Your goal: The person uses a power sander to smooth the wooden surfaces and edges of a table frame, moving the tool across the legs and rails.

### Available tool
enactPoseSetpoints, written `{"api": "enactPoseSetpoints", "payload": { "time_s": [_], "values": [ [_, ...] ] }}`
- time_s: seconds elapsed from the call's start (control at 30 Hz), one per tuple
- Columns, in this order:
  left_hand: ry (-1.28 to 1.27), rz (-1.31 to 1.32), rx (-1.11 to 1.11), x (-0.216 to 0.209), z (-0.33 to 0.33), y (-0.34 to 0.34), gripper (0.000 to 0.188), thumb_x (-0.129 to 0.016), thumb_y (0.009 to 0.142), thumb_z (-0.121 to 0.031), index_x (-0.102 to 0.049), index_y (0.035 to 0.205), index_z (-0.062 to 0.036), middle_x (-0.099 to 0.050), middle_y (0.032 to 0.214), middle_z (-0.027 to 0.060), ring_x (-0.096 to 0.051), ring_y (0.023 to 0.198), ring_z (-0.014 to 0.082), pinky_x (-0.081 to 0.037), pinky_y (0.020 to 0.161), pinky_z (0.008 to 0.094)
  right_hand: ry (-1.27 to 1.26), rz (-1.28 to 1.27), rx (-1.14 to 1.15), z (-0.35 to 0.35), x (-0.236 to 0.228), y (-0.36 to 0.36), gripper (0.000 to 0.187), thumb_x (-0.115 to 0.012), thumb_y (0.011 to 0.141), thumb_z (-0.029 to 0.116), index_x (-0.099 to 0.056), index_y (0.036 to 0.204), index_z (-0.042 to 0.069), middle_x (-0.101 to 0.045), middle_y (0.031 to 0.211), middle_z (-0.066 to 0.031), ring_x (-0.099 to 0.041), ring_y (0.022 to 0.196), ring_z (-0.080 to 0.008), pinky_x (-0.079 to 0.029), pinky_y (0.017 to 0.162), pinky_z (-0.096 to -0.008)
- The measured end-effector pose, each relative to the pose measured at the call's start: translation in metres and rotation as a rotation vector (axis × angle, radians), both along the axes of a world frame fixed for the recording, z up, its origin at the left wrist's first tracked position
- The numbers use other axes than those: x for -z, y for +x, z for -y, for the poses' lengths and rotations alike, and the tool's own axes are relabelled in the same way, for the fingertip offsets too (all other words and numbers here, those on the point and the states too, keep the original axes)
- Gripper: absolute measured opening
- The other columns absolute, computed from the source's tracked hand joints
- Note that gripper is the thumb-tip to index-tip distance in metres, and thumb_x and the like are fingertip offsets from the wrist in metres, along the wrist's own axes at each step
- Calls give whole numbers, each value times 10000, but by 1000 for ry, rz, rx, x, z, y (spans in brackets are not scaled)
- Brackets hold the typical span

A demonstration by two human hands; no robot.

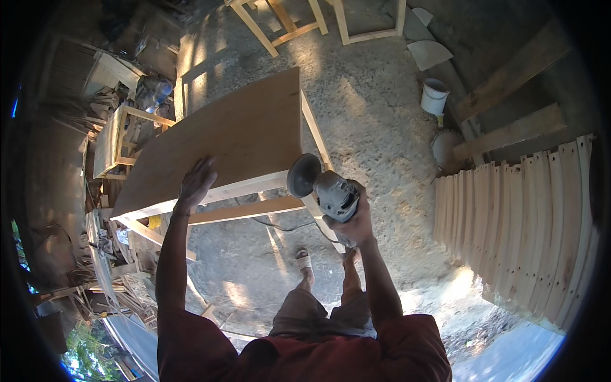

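Note:
In front of me stands a wooden table (pixel 242 121) with a brown plywood top and a pale timber frame. My left hand (pixel 198 183) rests flat on the top close to its near edge, fingers stretched out and holding nothing. My right hand (pixel 358 219) is wrapped round the body of a grey angle grinder (pixel 336 196). The grinder's round dark disc (pixel 304 175) is at the table's near right corner; whether it touches the wood I cannot tell. A dark cord (pixel 280 227) runs beneath the table toward the grinder.
Pale slats (pixel 515 229) stand in a row at right. A white bucket (pixel 435 95) and long boards (pixel 515 132) lie beyond them. Wooden frames (pixel 296 32) stand at the far side. A smaller frame (pixel 121 143) and scrap wood (pixel 114 102) crowd the left.

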State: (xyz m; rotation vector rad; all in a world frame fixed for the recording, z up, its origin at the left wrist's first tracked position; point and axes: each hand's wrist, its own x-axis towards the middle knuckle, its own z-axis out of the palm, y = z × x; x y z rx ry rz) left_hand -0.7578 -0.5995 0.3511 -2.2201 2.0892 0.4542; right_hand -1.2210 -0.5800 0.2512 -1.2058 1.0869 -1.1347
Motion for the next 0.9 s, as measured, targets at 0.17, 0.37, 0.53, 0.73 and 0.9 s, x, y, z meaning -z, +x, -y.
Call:
{"api": "enactPoseSetpoints", "payload": {
  "time_s": [0.17,0.37,0.53,0.73,0.9],
  "values": [
    [1,-20,-4,1,2,-3,620,-486,1037,-474,-466,1510,-73,-428,1581,173,-365,1478,354,-285,1215,460,-346,-373,131,-41,-17,34,897,-940,592,265,-482,1336,63,-735,1014,-171,-754,815,-352,-624,689,-430],
    [-14,-41,-9,-2,3,-7,605,-487,1040,-462,-472,1505,-76,-463,1551,183,-389,1464,349,-313,1204,456,-278,-356,118,-65,-12,49,908,-935,604,285,-476,1352,50,-738,1027,-168,-759,818,-355,-630,689,-438],
    [-12,-55,-22,3,-7,-1,600,-496,1035,-464,-477,1505,-91,-452,1560,180,-382,1470,343,-307,1207,460,-102,-191,155,-72,9,12,948,-933,612,216,-422,1391,44,-688,1093,-165,-732,944,-280,-595,816,-405],
    [-15,-8,-28,1,-14,-9,599,-515,1029,-449,-474,1507,-92,-447,1564,177,-387,1466,343,-316,1203,458,132,79,36,-37,-7,-1,896,-876,640,77,-402,1400,51,-584,1243,-122,-606,1150,-206,-500,992,-360],
    [-34,-5,-26,0,-21,-12,590,-513,1030,-450,-483,1501,-95,-462,1553,174,-408,1455,342,-326,1197,455,58,57,64,-44,-16,9,903,-902,663,131,-396,1406,52,-656,1187,-146,-679,1084,-234,-559,927,-370]
  ]
}}
